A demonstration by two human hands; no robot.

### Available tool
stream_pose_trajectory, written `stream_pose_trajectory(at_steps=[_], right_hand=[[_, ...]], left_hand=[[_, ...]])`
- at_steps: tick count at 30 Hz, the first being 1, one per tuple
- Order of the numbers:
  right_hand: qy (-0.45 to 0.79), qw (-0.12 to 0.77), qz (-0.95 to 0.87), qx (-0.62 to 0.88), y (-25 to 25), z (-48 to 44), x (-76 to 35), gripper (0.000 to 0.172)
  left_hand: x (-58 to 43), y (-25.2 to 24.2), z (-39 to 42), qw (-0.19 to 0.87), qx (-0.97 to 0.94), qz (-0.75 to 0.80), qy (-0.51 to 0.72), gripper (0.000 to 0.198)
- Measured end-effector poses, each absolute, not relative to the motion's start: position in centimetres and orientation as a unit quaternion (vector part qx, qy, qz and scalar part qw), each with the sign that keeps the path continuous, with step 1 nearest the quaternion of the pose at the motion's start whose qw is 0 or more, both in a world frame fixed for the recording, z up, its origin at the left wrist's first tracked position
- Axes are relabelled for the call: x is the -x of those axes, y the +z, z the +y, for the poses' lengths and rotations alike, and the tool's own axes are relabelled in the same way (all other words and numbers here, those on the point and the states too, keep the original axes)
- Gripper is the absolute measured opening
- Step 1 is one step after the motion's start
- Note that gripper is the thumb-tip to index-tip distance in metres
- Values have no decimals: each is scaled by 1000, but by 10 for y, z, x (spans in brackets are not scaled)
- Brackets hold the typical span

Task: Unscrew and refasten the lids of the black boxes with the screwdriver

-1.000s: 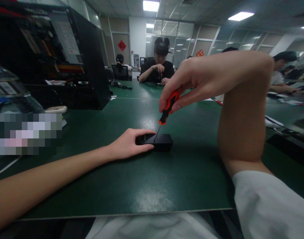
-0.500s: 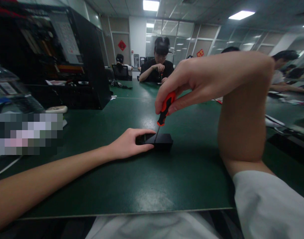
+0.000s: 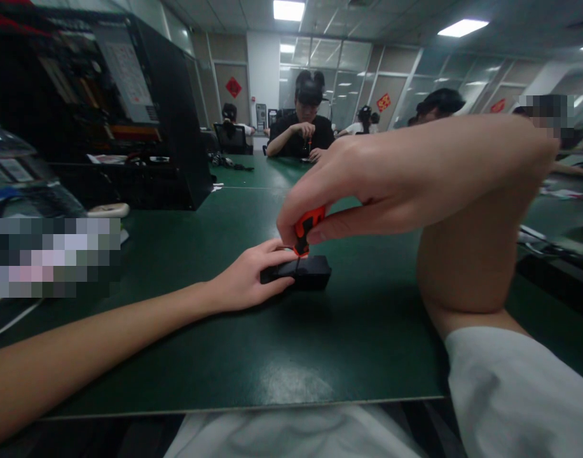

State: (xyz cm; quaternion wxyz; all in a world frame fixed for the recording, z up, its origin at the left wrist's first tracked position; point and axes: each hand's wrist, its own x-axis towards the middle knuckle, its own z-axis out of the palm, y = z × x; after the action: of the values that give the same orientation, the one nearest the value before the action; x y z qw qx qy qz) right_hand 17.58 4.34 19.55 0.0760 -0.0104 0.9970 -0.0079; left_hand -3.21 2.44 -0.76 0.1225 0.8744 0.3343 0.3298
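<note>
On the green table [image 3: 281,337] lies a small black box-shaped device [image 3: 315,275]. My left hand [image 3: 253,277] grips its left end, thumb on the near side and fingers on the far side. Above the device, my right hand [image 3: 362,184] is closed around the handle of a red-and-black screwdriver [image 3: 302,240]. The screwdriver points steeply down, and its short visible shaft goes into or behind the top of the device. Exactly where the tip sits is hidden.
An open black computer case [image 3: 171,114] stands at the back left, beside a clear plastic bottle [image 3: 28,172]. Cables [image 3: 231,162] lie farther back. Across the table a person [image 3: 310,114] works with a screwdriver. Dark items and cables [image 3: 553,254] lie at right.
My right hand has come down and slightly left with the screwdriver, so less shaft shows above the device. My left hand and the device have stayed nearly still.
</note>
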Motion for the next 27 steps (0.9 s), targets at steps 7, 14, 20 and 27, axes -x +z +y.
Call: stream_pose_trajectory(at_steps=[7, 14, 20, 27], right_hand=[[-10, 92, 995, 35, 193, 40, -170, 20], [-30, 95, 994, 54, 192, 45, -166, 23], [-53, 127, 990, 30, 191, 44, -162, 28], [-71, 142, 987, 18, 191, 46, -163, 33]], left_hand=[[33, -10, 21, 103, -880, 323, 333, 33], [32, -7, 20, 117, -878, 321, 334, 25], [31, -6, 19, 139, -874, 329, 331, 24], [31, -5, 20, 144, -871, 318, 345, 24]])
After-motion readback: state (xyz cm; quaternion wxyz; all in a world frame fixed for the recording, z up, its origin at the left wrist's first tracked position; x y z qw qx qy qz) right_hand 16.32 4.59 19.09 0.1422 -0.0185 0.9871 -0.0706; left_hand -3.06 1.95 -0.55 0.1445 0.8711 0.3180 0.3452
